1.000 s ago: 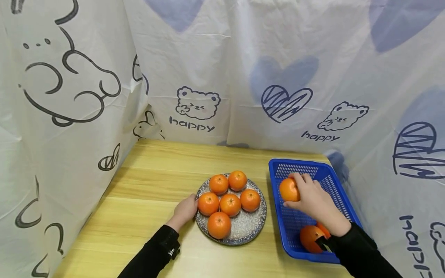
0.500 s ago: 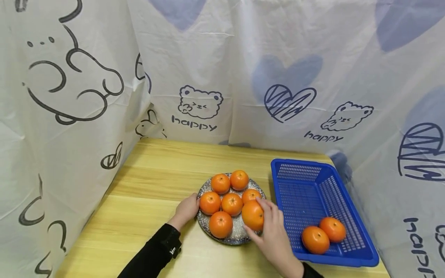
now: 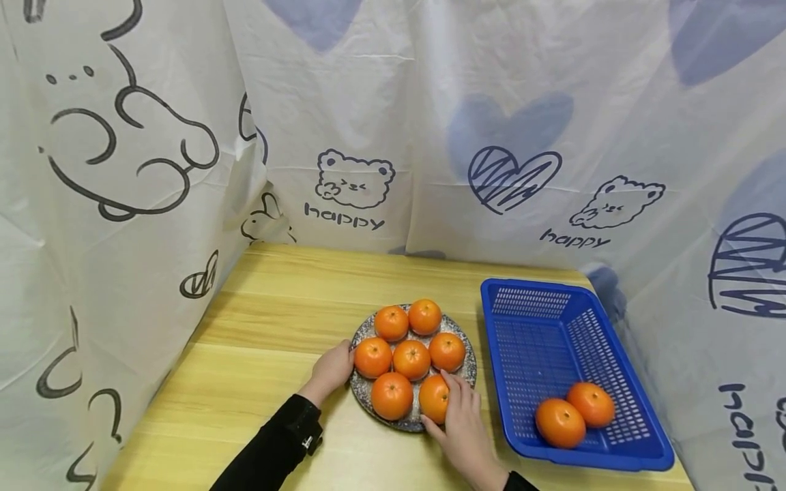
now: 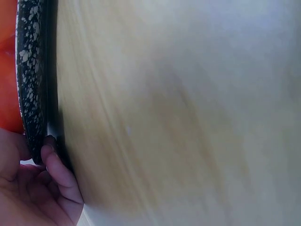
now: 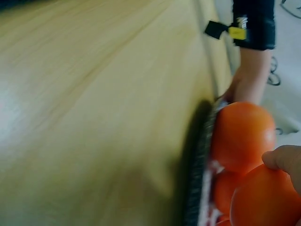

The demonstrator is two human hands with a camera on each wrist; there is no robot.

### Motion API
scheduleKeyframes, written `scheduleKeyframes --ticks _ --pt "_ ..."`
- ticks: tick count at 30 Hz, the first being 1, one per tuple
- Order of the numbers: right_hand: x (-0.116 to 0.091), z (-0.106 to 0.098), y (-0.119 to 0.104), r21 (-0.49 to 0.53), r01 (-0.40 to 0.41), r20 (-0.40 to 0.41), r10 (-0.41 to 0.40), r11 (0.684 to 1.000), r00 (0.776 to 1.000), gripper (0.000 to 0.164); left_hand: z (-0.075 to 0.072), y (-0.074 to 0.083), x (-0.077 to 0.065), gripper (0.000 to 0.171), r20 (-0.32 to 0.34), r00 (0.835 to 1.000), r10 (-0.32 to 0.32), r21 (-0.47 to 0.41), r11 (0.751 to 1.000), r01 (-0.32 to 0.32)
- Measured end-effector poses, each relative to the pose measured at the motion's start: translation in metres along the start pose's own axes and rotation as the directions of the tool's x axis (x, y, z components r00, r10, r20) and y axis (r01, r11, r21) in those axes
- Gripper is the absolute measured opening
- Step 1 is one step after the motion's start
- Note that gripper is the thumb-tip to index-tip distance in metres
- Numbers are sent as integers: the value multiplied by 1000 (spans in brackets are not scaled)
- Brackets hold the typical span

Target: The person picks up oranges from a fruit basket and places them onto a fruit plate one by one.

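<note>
A round speckled grey plate (image 3: 469,375) with a dark rim bears several oranges in the head view. My left hand (image 3: 333,372) pinches the plate's left rim; in the left wrist view the thumb and fingers (image 4: 61,172) close on its speckled edge (image 4: 32,70). At the plate's front right, my right hand (image 3: 464,426) grips an orange (image 3: 433,399), thumb on its near side and fingers over its right side. The right wrist view has this orange (image 5: 263,200) under the thumb, beside another orange (image 5: 242,136).
Right of the plate stands a blue perforated basket (image 3: 500,409) with two oranges (image 3: 560,423) in its near right corner. The wooden table (image 3: 276,300) meets a white printed cloth (image 3: 430,136) at the back and sides.
My right hand has carried an orange from over the basket leftward and down to the plate's front right. The left hand stays on the plate's rim.
</note>
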State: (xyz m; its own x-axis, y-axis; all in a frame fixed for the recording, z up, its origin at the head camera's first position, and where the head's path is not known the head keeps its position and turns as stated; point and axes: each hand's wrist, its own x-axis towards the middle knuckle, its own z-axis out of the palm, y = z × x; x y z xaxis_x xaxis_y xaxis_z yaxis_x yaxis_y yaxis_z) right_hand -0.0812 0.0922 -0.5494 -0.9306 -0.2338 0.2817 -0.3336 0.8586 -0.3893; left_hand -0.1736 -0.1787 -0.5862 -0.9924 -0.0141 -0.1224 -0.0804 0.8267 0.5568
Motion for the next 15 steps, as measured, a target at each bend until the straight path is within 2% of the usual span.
scheduleKeyframes --ticks 9,15 --pt "2 21 12 36 -108 43 107 993 993 87 3 -1 2 25 -8 1000 6 13 1000 -6" --pt "4 27 16 47 -120 29 119 992 993 88 1 0 0 25 -6 1000 2 15 1000 -2"
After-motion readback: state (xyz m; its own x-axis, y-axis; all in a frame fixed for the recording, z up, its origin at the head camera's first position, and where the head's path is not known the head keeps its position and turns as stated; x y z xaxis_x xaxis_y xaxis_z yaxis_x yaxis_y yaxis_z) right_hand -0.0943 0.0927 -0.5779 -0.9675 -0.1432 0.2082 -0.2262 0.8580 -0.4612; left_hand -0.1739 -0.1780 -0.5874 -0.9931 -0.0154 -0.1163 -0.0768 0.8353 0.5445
